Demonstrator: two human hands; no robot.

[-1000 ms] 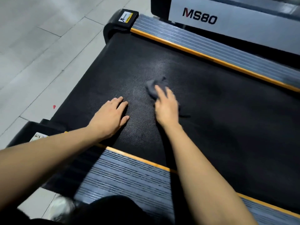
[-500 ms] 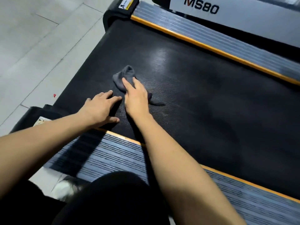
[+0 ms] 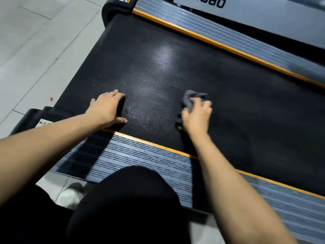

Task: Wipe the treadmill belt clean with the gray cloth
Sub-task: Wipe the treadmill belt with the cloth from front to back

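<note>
The black textured treadmill belt (image 3: 175,55) fills the middle of the head view, with a pale sheen near its centre. My right hand (image 3: 197,115) presses a bunched gray cloth (image 3: 190,98) against the belt near the close side rail; part of the cloth sticks out beyond my fingers and the rest is hidden under my palm. My left hand (image 3: 108,109) lies flat on the belt, fingers apart, to the left of the cloth, near the belt's rear corner.
Ribbed gray side rails with orange trim run along the near edge (image 3: 140,161) and the far edge (image 3: 219,34) of the belt. A second machine's gray panel (image 3: 263,9) stands beyond. Pale floor tiles (image 3: 35,50) lie to the left. My knee (image 3: 126,205) and shoe (image 3: 70,196) are below.
My right hand swept the cloth left toward my left hand, then back to the right, away from it. My left hand stayed planted on the belt.
</note>
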